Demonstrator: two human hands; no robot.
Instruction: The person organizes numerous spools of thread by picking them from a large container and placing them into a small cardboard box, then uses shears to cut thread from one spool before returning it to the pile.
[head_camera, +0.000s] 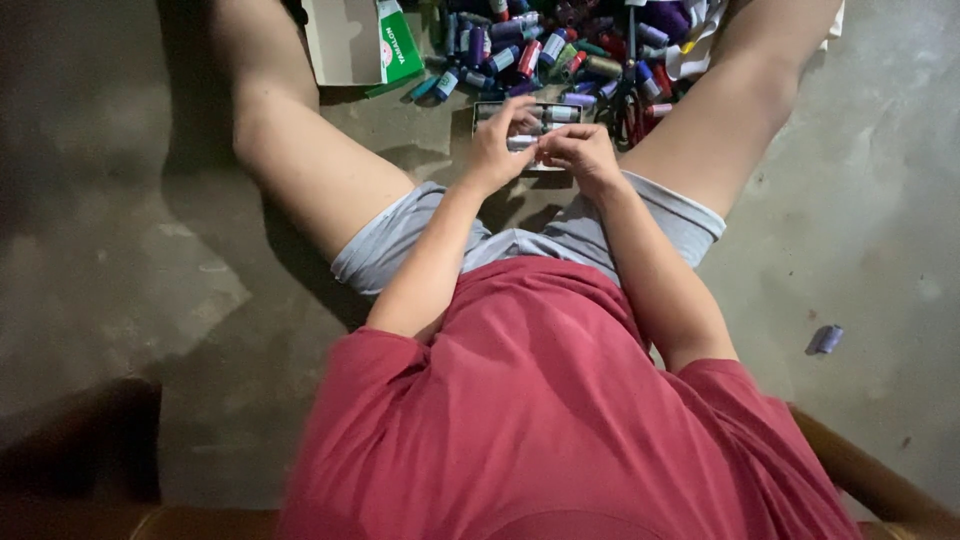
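A: Just in front of the box (528, 112), pinching one spool (522, 142) between left hand (497, 145) and right hand (583, 150), both closed on it.

B: Keeping it level, lining up with the row, avoiding the pile (560, 45) behind the box.

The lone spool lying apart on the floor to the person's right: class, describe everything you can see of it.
The lone spool is small, cylinder-shaped and wound in pale bluish-purple thread, with a darker end. It lies on its side on the grey concrete floor, slightly tilted in the view. Nothing touches it; it sits well away from both hands and the spool pile.
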